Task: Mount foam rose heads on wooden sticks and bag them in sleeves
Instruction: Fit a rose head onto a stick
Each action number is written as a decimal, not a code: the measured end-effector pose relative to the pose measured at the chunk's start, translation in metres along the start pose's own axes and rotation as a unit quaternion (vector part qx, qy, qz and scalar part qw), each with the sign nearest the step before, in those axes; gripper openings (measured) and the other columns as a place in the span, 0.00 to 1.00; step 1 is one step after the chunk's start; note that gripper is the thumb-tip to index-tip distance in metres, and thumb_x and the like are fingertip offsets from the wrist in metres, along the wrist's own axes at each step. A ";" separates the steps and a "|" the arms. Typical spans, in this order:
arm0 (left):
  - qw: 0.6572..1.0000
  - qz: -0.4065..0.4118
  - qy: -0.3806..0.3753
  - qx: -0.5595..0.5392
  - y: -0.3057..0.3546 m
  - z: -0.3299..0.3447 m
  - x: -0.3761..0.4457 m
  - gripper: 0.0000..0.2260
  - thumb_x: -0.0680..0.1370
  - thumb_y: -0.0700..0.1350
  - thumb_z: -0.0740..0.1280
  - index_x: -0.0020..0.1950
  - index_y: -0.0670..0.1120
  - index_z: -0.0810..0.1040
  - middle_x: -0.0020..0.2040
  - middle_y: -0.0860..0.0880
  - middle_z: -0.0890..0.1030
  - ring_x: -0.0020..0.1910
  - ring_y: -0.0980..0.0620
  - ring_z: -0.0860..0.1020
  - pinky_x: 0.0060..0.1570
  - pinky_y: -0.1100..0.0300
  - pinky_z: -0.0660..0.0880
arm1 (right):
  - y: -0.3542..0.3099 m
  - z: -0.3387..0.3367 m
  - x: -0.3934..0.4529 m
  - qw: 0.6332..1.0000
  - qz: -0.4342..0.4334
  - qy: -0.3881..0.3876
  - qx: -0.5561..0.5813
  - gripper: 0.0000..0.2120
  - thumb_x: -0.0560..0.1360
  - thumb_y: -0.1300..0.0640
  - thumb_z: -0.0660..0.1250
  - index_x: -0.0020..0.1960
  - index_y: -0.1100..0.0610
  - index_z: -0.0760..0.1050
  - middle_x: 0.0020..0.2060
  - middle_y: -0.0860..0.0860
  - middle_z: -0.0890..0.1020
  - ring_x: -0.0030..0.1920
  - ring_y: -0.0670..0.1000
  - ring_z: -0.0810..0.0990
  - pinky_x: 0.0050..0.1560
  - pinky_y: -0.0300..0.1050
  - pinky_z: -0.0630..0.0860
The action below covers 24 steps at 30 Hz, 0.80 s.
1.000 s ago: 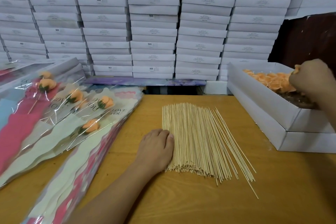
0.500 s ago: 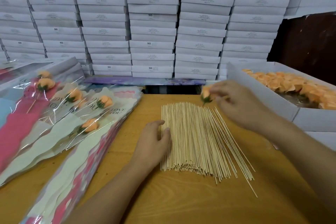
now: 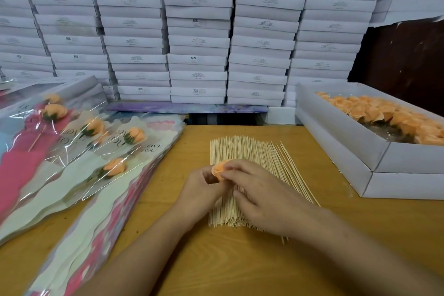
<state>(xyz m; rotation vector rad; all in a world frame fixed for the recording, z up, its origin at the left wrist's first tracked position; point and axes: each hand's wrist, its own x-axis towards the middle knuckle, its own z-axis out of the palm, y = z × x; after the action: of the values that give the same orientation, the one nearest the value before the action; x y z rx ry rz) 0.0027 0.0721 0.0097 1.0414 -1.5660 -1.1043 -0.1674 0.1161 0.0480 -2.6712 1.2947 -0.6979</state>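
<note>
An orange foam rose head (image 3: 219,168) is held over the pile of wooden sticks (image 3: 252,151) on the table. My right hand (image 3: 259,197) pinches it from the right with thumb and fingertips. My left hand (image 3: 200,186) is curled tight against its underside, pinching what seems to be a single stick. That stick is mostly hidden by my fingers and hard to tell from the pile. More orange rose heads fill a white box (image 3: 336,125) at the right. Finished roses in clear sleeves (image 3: 115,168) lie fanned at the left.
A wall of stacked white cartons (image 3: 197,41) stands behind the table. The rose box sits on a second white box (image 3: 403,185) near the right edge. Bare wooden table (image 3: 240,267) lies in front of the sticks.
My right hand carried a rose head from the box to above the sticks. My left hand lifted off the pile's left edge and met it under the rose.
</note>
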 end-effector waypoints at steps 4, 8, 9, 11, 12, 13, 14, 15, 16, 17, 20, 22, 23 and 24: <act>0.995 -0.052 0.056 -0.064 0.000 -0.004 0.003 0.05 0.74 0.45 0.76 0.47 0.45 0.84 0.31 0.58 0.81 0.29 0.66 0.76 0.30 0.73 0.70 | 0.003 0.007 -0.005 0.989 0.084 0.114 0.031 0.12 0.80 0.51 0.61 0.62 0.48 0.77 0.58 0.38 0.71 0.48 0.41 0.76 0.45 0.35 0.74; 0.982 -0.117 0.107 -0.105 0.000 -0.008 0.004 0.12 0.73 0.51 0.76 0.49 0.44 0.83 0.31 0.55 0.81 0.25 0.63 0.74 0.28 0.65 0.69 | 0.012 0.019 0.000 0.975 0.222 0.030 -0.008 0.15 0.79 0.43 0.64 0.62 0.47 0.77 0.53 0.41 0.75 0.49 0.40 0.76 0.44 0.35 0.73; 0.978 -0.124 0.118 -0.115 0.001 -0.008 0.003 0.12 0.73 0.51 0.76 0.49 0.44 0.84 0.34 0.53 0.82 0.25 0.62 0.74 0.29 0.63 0.69 | 0.013 0.022 0.002 0.970 0.243 0.015 -0.014 0.16 0.79 0.42 0.64 0.61 0.49 0.78 0.50 0.42 0.76 0.46 0.41 0.76 0.39 0.34 0.70; 0.973 -0.137 0.135 -0.128 0.003 -0.010 0.003 0.13 0.73 0.52 0.77 0.50 0.45 0.84 0.35 0.51 0.83 0.27 0.59 0.74 0.32 0.60 0.69 | 0.013 0.024 0.008 0.961 0.274 0.007 -0.033 0.16 0.78 0.40 0.64 0.52 0.51 0.80 0.42 0.44 0.77 0.38 0.43 0.76 0.31 0.35 0.64; 0.971 -0.143 0.139 -0.131 0.003 -0.011 0.003 0.14 0.73 0.52 0.76 0.51 0.44 0.84 0.33 0.52 0.81 0.29 0.58 0.74 0.33 0.60 0.69 | 0.014 0.025 0.011 0.958 0.284 0.001 -0.044 0.17 0.78 0.40 0.65 0.44 0.52 0.79 0.36 0.45 0.77 0.33 0.45 0.76 0.28 0.37 0.64; 0.970 -0.147 0.141 -0.130 0.004 -0.011 0.003 0.14 0.73 0.52 0.76 0.52 0.44 0.84 0.31 0.54 0.80 0.30 0.57 0.73 0.34 0.59 0.69 | 0.015 0.025 0.014 0.954 0.295 -0.009 -0.051 0.19 0.77 0.40 0.65 0.37 0.53 0.76 0.29 0.46 0.75 0.28 0.47 0.73 0.26 0.40 0.64; 0.970 -0.149 0.140 -0.130 0.005 -0.012 0.003 0.15 0.73 0.52 0.76 0.52 0.43 0.84 0.30 0.55 0.79 0.30 0.56 0.73 0.34 0.59 0.68 | 0.016 0.024 0.017 0.950 0.307 -0.019 -0.050 0.21 0.77 0.41 0.66 0.32 0.52 0.72 0.25 0.46 0.71 0.24 0.48 0.70 0.25 0.41 0.64; 0.971 -0.148 0.138 -0.130 0.005 -0.012 0.003 0.15 0.73 0.52 0.76 0.52 0.43 0.84 0.30 0.56 0.78 0.30 0.57 0.73 0.34 0.59 0.68 | 0.016 0.024 0.020 0.946 0.321 -0.027 -0.043 0.21 0.77 0.42 0.66 0.30 0.52 0.69 0.23 0.46 0.68 0.23 0.48 0.67 0.24 0.41 0.63; 0.971 -0.146 0.137 -0.130 0.005 -0.012 0.003 0.14 0.73 0.52 0.76 0.52 0.43 0.84 0.30 0.56 0.79 0.29 0.58 0.73 0.34 0.60 0.68 | 0.017 0.022 0.023 0.941 0.336 -0.030 -0.032 0.21 0.76 0.44 0.67 0.30 0.52 0.67 0.23 0.46 0.67 0.22 0.47 0.65 0.24 0.40 0.62; 0.971 -0.146 0.138 -0.131 0.004 -0.012 0.003 0.14 0.73 0.52 0.76 0.52 0.44 0.84 0.31 0.55 0.80 0.28 0.59 0.74 0.34 0.60 0.68 | 0.018 0.021 0.026 0.935 0.351 -0.032 -0.019 0.20 0.76 0.46 0.67 0.30 0.52 0.66 0.24 0.46 0.66 0.22 0.47 0.64 0.24 0.39 0.61; 0.970 -0.145 0.140 -0.136 0.004 -0.012 0.003 0.14 0.73 0.52 0.76 0.52 0.44 0.84 0.34 0.53 0.81 0.27 0.62 0.74 0.34 0.61 0.70 | 0.022 0.017 0.027 0.924 0.381 -0.030 0.031 0.19 0.75 0.50 0.68 0.30 0.52 0.64 0.24 0.46 0.65 0.22 0.47 0.63 0.24 0.37 0.58; 0.970 -0.141 0.136 -0.142 0.005 -0.013 0.003 0.14 0.72 0.52 0.76 0.52 0.44 0.84 0.37 0.50 0.84 0.29 0.60 0.76 0.35 0.62 0.72 | 0.028 0.014 0.024 0.920 0.386 -0.020 0.071 0.19 0.76 0.52 0.67 0.30 0.52 0.64 0.23 0.45 0.64 0.20 0.46 0.61 0.23 0.36 0.57; 0.970 -0.140 0.132 -0.150 0.005 -0.014 0.003 0.15 0.71 0.52 0.77 0.52 0.44 0.85 0.40 0.47 0.86 0.32 0.58 0.78 0.37 0.60 0.74 | 0.031 0.012 0.022 0.917 0.387 -0.015 0.094 0.20 0.76 0.53 0.67 0.29 0.52 0.64 0.21 0.45 0.63 0.19 0.45 0.60 0.23 0.35 0.57; 0.969 -0.140 0.126 -0.159 0.005 -0.015 0.003 0.17 0.69 0.53 0.77 0.53 0.44 0.85 0.44 0.44 0.86 0.36 0.56 0.79 0.40 0.59 0.75 | 0.033 0.009 0.021 0.914 0.389 -0.010 0.117 0.20 0.77 0.54 0.67 0.29 0.52 0.64 0.20 0.44 0.62 0.17 0.44 0.59 0.24 0.35 0.57</act>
<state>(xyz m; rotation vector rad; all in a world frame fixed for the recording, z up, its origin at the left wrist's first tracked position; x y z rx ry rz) 0.0164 0.0680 0.0177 1.1507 -1.0204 -1.3068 -0.1762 0.0781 0.0379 -1.7312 1.9198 -0.6357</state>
